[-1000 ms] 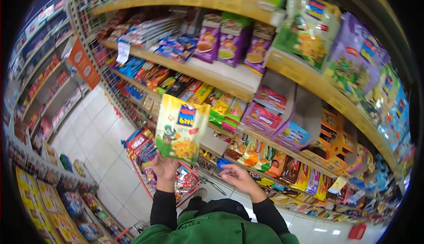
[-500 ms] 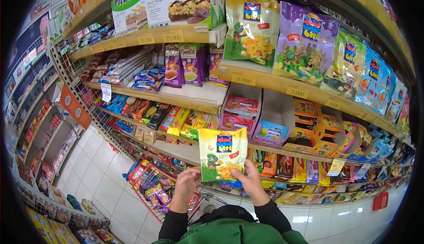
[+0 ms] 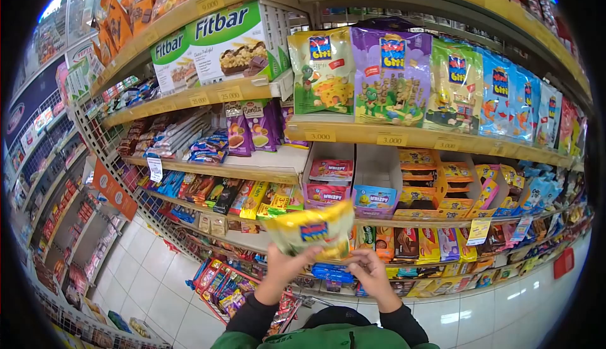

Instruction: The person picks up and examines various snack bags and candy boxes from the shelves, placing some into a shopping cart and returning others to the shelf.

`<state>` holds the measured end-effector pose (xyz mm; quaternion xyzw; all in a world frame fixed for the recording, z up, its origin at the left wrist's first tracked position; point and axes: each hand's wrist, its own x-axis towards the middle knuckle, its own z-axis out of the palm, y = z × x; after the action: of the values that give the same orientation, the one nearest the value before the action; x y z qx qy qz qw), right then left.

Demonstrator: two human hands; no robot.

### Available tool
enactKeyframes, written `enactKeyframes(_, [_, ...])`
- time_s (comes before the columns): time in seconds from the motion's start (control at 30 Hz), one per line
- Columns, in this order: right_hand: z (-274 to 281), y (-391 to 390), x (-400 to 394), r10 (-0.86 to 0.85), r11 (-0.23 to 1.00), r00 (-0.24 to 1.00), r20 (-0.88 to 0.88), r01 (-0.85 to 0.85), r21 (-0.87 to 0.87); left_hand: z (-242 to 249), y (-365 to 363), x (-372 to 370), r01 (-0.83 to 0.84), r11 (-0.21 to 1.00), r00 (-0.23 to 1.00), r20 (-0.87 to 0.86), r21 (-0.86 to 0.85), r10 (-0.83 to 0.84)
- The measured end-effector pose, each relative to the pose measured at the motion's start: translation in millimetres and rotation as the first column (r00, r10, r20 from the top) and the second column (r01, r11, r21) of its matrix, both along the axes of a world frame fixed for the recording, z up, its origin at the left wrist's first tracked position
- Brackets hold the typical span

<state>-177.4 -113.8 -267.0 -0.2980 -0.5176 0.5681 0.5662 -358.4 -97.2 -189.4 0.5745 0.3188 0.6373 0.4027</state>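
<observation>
A yellow and pale green snack pouch (image 3: 309,234) is tipped and blurred in front of the shelves, its top edge toward them. My left hand (image 3: 285,272) is closed on the lower left of the pouch, thumb across its front. At the pouch's lower right corner, my right hand (image 3: 372,274) has its fingers curled in and fingertips against the edge. Behind the right fingertips, blue packets (image 3: 332,273) show on a low shelf. A matching yellow-green pouch (image 3: 323,74) stands on the upper shelf beside a purple pouch (image 3: 392,77).
Shelves of snacks rise ahead, with Fitbar boxes (image 3: 221,49) at upper left and Whizpy boxes (image 3: 374,199) in a middle tray. A red shopping basket (image 3: 201,283) full of packets is low on the left, above the tiled floor (image 3: 165,273).
The pouch has tipped from upright to slanted and shifted slightly down and left. My left hand has moved onto it; the right has slid to its lower corner. The view has shifted.
</observation>
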Motion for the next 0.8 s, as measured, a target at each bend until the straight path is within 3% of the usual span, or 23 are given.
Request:
enactKeyframes(0.07, [-2, -7, 12, -0.057, 0.998, 0.998, 0.018, 0.057, -0.024, 18, 19, -15, -0.020, 0.993, 1.000, 0.021, 0.118, 0.018])
enactKeyframes(0.17, [-12, -17, 28, -0.157, 0.985, 0.987, 0.031, 0.159, -0.071, 77, 43, -18, -0.095, 0.896, 0.989, 0.144, 0.434, 0.035])
enactKeyframes(0.2, [-16, -21, 34, -0.181, 0.978, 0.982, 0.048, 0.185, -0.099, 95, 49, -23, -0.223, 0.855, 0.972, 0.039, 0.469, 0.232])
enactKeyframes(0.27, [-23, -27, 40, -0.229, 0.964, 0.973, 0.026, 0.231, -0.130, 135, 59, -15, -0.287, 0.815, 0.947, 0.021, 0.503, 0.320])
enactKeyframes(0.33, [-30, -31, 48, -0.264, 0.953, 0.963, 0.046, 0.268, -0.138, 166, 71, -2, -0.300, 0.672, 0.916, 0.008, 0.677, 0.400])
enactKeyframes(0.43, [-34, -36, 57, -0.307, 0.939, 0.951, 0.042, 0.309, -0.153, 185, 99, 12, -0.234, 0.634, 0.904, -0.076, 0.737, 0.421])
enactKeyframes(0.53, [-40, -39, 63, -0.338, 0.927, 0.941, 0.017, 0.336, -0.165, 190, 119, 25, -0.283, 0.632, 0.876, -0.074, 0.721, 0.476])
enactKeyframes(0.63, [-41, -42, 67, -0.363, 0.914, 0.932, 0.018, 0.360, -0.189, 186, 137, 31, -0.298, 0.702, 0.902, -0.049, 0.647, 0.429])
enactKeyframes(0.77, [-49, -43, 73, -0.390, 0.888, 0.920, 0.036, 0.386, -0.251, 180, 151, 34, -0.376, 0.552, 0.770, -0.080, 0.744, 0.633])
enactKeyframes(0.8, [-51, -42, 75, -0.396, 0.887, 0.917, 0.042, 0.394, -0.241, 180, 150, 34, -0.354, 0.611, 0.802, -0.106, 0.708, 0.588])
